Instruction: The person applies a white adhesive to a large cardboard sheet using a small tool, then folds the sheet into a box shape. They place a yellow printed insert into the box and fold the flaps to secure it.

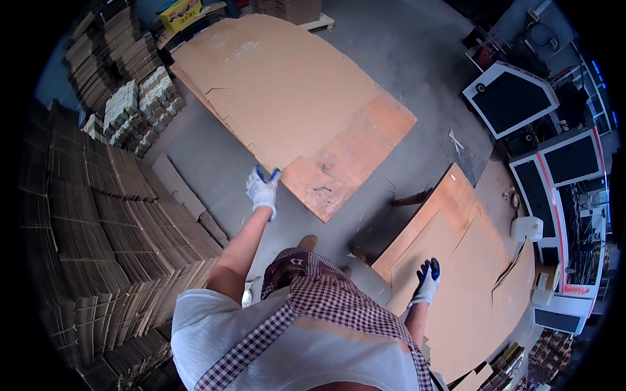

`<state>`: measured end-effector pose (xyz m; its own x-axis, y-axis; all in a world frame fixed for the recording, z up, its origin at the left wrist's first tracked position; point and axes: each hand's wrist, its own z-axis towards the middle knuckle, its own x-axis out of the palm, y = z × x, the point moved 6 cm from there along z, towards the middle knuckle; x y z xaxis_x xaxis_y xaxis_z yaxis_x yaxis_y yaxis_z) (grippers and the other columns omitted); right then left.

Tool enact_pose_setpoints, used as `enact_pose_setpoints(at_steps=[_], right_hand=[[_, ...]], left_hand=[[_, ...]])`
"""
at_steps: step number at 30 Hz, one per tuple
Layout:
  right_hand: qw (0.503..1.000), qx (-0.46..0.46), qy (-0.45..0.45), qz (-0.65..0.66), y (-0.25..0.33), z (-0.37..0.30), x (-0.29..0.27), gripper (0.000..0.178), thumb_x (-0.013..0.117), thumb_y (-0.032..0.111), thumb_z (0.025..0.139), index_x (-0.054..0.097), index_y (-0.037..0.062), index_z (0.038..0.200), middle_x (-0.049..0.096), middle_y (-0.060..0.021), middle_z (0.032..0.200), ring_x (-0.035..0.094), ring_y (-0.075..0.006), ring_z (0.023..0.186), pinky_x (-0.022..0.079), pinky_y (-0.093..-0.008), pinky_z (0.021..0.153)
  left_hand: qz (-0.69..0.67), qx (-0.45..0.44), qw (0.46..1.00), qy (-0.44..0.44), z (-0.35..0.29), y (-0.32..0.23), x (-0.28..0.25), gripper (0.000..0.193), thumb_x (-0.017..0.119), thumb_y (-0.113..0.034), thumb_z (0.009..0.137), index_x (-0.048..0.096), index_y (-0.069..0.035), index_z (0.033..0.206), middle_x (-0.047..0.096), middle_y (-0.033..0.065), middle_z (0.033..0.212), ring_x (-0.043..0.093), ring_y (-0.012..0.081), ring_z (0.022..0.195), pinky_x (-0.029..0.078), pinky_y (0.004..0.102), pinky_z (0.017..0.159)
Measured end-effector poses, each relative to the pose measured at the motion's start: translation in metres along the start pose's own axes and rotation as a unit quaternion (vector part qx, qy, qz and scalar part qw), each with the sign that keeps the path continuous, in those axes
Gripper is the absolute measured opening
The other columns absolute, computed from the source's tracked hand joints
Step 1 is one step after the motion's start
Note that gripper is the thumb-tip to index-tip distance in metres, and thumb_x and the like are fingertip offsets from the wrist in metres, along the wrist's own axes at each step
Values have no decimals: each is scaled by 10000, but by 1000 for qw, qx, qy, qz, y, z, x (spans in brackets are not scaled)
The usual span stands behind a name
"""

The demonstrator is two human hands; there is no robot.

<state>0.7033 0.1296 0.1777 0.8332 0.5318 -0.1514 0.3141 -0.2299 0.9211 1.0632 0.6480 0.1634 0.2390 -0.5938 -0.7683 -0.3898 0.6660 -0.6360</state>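
Observation:
Both my hands wear white gloves with blue palms and fingers. My left hand [263,189] is in the air beside the near left edge of a wooden table [355,153], its fingers apart and nothing in them. A large brown cardboard sheet [287,78] covers most of that table, with small cuts along its left edge. On the right, my right hand [427,284] is above or against cardboard sheets [473,280] lying on a second wooden table [453,189]. Its fingers are spread and hold nothing; whether it touches the cardboard I cannot tell.
Tall stacks of bundled flat cardboard [91,228] stand at the left, with paler bundles [134,107] farther back. White-framed machine cabinets [512,98] line the right side. A white plastic jug [527,228] sits by the right table. Grey floor [208,156] runs between the tables and stacks.

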Motion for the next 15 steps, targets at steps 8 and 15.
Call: enact_pose_setpoints(at_steps=[8, 15], right_hand=[[997, 21, 70, 35, 24, -42, 87, 385, 581, 96, 952, 534, 63, 1332, 645, -52, 1151, 619, -125, 976, 518, -263, 771], [996, 56, 28, 69, -11, -57, 60, 404, 601, 90, 937, 532, 63, 1334, 643, -75, 1153, 633, -165, 968, 539, -293, 773]], left_hand=[[-254, -316, 884, 232, 65, 66, 72, 357, 746, -411, 822, 624, -76, 853, 619, 81, 683, 620, 215, 532, 540, 335, 599], [-505, -357, 655, 434, -40, 26, 65, 320, 666, -424, 888, 652, -105, 896, 685, 92, 818, 690, 247, 773, 569, 400, 755]])
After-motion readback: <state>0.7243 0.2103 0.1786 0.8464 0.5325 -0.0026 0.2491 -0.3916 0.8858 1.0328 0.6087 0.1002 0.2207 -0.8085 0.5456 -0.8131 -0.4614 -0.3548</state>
